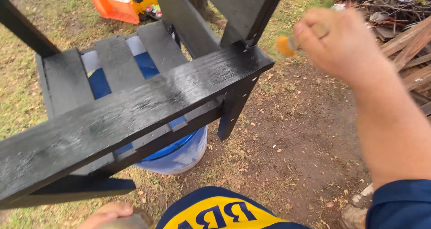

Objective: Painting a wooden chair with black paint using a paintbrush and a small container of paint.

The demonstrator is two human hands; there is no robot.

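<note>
- My right hand fingers are closing tight round a paintbrush, its blurred orange bristle end pointing left toward the chair.
- My left hand, low at the frame edge, is resting on something I cannot make out; its grip is unclear.
- I am judging this as mid-painting: the black chair's armrest is glistening wet, running lower-left to upper-right, just beside the brush.
- Next stroke is calling for bringing the bristles onto the armrest's end.
- A blue bucket is sitting underneath.
</note>
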